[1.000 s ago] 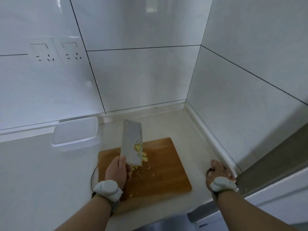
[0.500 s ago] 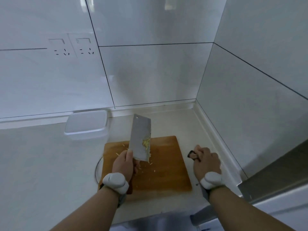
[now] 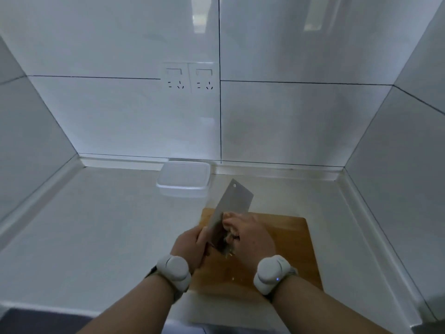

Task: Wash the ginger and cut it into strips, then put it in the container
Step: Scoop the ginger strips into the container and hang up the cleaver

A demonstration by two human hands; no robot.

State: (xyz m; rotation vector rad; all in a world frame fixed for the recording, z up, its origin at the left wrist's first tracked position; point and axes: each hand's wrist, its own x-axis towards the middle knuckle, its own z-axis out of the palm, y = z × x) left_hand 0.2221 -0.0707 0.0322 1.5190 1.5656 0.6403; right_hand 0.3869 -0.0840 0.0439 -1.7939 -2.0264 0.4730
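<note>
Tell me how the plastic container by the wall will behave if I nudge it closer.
The container looks thin, translucent and seemingly empty, so probably light. It sits low and flat on the smooth counter, so it should slide rather than tip. Its walls may flex.

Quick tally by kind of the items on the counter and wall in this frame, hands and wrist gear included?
Hands: 2, left hand, right hand
Wrist devices: 2
Cleaver: 1
Cutting board: 1
Plastic container: 1
Wall sockets: 2
Ginger strips: 1 clump by the blade, too blurred to count
Total: 10
</note>
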